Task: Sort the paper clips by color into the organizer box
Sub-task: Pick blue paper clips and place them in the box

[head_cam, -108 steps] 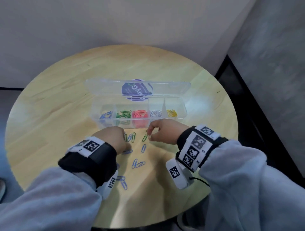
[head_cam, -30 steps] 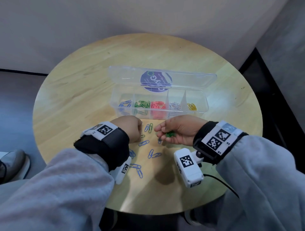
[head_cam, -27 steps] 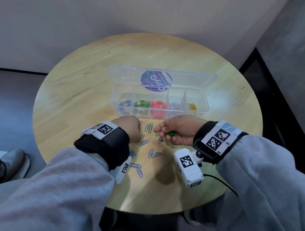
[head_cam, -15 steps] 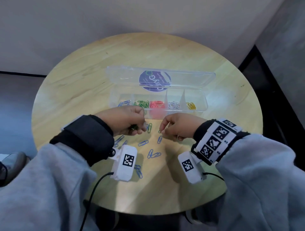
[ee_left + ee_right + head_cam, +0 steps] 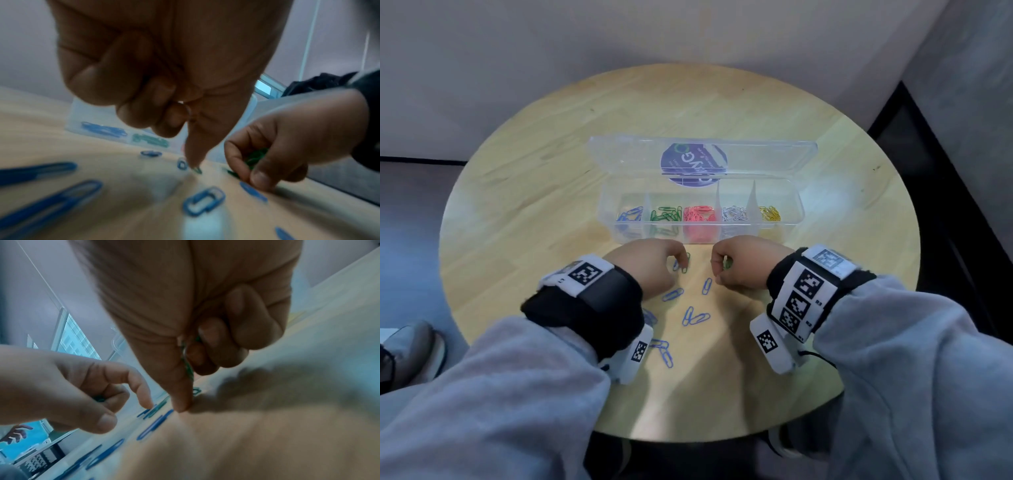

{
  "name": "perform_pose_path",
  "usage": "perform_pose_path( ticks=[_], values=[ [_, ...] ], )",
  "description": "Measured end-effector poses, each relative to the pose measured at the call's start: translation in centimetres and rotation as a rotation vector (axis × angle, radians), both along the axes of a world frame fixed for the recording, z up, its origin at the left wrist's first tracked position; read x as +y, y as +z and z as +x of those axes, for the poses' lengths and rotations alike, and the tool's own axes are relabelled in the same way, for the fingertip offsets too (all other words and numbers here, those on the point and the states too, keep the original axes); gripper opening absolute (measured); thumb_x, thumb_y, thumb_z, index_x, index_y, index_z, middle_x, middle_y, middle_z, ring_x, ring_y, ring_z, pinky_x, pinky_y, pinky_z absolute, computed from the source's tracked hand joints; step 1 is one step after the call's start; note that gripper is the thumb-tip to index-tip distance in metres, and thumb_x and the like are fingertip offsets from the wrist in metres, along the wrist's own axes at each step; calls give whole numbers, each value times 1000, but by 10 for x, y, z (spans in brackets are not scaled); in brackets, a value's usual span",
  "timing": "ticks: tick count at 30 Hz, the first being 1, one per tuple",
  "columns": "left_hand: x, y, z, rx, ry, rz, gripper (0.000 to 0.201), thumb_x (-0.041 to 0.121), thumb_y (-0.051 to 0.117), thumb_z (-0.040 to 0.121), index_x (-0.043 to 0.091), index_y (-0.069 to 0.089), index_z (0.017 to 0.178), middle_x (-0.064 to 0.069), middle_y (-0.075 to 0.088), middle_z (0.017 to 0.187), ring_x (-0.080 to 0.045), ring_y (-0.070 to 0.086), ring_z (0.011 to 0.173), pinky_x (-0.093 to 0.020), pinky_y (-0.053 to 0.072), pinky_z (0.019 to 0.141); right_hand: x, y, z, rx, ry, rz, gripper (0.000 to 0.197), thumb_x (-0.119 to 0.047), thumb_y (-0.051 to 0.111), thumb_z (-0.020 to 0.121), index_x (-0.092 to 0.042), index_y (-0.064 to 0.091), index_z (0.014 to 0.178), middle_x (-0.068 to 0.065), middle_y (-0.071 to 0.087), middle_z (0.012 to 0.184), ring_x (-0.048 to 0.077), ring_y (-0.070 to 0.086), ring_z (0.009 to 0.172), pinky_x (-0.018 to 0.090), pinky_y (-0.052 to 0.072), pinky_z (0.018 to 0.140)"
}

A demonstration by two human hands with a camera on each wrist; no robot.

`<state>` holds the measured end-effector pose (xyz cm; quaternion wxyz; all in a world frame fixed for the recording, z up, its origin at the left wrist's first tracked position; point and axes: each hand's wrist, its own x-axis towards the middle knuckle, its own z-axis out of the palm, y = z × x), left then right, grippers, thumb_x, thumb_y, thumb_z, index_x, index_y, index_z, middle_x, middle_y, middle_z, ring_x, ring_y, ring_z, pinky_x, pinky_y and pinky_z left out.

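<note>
Head view, frame centre: the right hand (image 5: 743, 262) cups green wire paper clips (image 5: 256, 156) below the clear plastic organizer box (image 5: 796, 219), the left hand (image 5: 650, 265) pinches one, so either loose fistful could spill.

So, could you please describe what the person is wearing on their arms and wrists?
Both arms wear loose grey fleece sleeves. Each wrist carries a black fabric cuff topped by a white band printed with black square markers. A small white camera block bearing the same kind of marker hangs under each wrist; a thin black cable trails from the right one.
</note>
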<state>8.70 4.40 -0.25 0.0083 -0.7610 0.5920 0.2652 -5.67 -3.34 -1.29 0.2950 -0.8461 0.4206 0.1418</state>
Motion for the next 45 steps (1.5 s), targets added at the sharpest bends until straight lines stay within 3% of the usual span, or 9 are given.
perform_pose_path(
  ticks=[5,9,16,24,31,35,39,42,45],
  values=[
    [-1,-5,-3,-169,-66,-53,39,15,45,87,41,54,115,4,59,110,-20,56,102,-25,34,72,-2,0,-1,49,37,-1,5,-17,59,86,-21,57,83,-12,51,68,12,51,75,17,36,54],
    [-2,-8,-1,-209,-78,-75,31,19,49,87,37,54,111,4,60,116,-21,56,107,-26,35,72,-3,3,-6,30,22,17,12,-16,60,85,-20,51,78,-11,50,68,13,49,72,21,36,56],
    [-3,-10,2,-203,-91,-45,54,21,48,90,51,39,134,8,49,140,-17,49,126,-27,41,89,-13,14,-14,3,-22,-73,12,-18,63,83,-24,55,89,-11,42,70,10,44,65,22,33,52],
    [-4,-8,3,-179,-110,-57,27,22,56,85,36,58,108,6,52,99,-19,55,106,-25,34,73,-5,2,-9,86,10,-143,18,-23,66,80,-21,50,88,-10,43,69,17,47,77,25,34,54],
    [-3,-10,3,-179,-147,18,10,30,65,81,34,57,86,10,48,87,-16,47,85,-25,32,68,-2,-1,-5,132,2,-179,29,-31,65,81,-16,52,103,-2,52,90,20,50,84,29,43,72],
    [0,-9,1,-172,-135,30,6,27,61,81,30,58,86,8,46,79,-16,47,82,-24,32,62,0,-1,-3,108,-12,-153,20,-15,58,82,-21,53,100,-8,45,76,18,50,80,25,37,59],
    [2,-6,-2,-176,-103,32,2,25,54,84,27,55,83,8,46,76,-17,47,81,-22,30,56,-3,-2,-3,100,-19,-124,18,-20,65,82,-23,52,95,-12,41,72,17,49,81,25,38,67],
    [0,-3,3,-21,-50,50,13,24,54,82,21,50,70,7,49,70,-18,50,76,-22,38,63,-4,-4,-5,73,-38,-53,15,-25,67,83,-22,54,89,-13,46,69,11,49,71,23,37,58],
    [-3,11,9,425,166,56,22,18,58,80,20,48,60,0,55,67,-15,48,59,-20,33,50,-8,-4,-9,53,-26,-22,10,-22,66,84,-22,56,85,-13,47,68,5,45,62,19,33,53]
  ],
)
